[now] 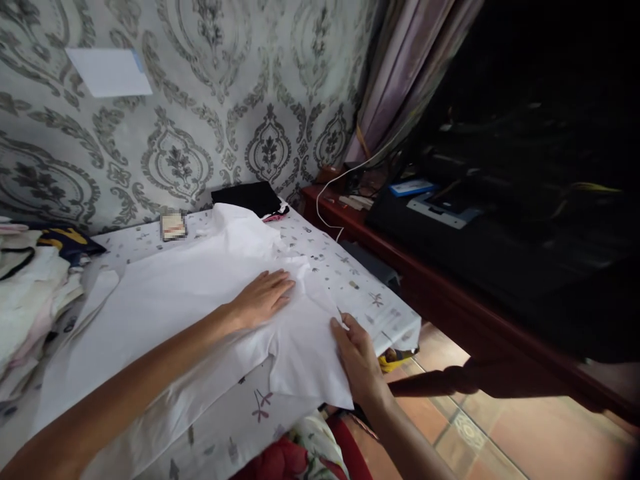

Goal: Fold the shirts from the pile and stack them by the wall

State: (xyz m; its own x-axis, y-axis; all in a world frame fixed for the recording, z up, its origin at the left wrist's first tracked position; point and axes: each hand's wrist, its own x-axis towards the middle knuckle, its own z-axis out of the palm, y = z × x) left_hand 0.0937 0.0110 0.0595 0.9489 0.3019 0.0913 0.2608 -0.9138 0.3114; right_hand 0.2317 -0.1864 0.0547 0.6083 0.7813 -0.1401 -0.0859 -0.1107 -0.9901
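A white shirt (165,300) lies spread over a table covered with a patterned white cloth (370,287). My left hand (263,298) rests flat on the shirt near the sleeve, fingers stretched out. At the sleeve's outer edge, my right hand (357,353) pinches the fabric between thumb and fingers. The sleeve (310,347) stretches between the two hands, with a few creases around it. Part of the shirt is hidden under my left forearm.
Piled clothes (35,293) lie at the left. A folded black cloth (247,198) and a small blurred box (173,226) sit near the wall. A dark red wooden desk (425,273) stands at the right, with a white cable (345,175). Red floral fabric (295,453) shows below the table edge.
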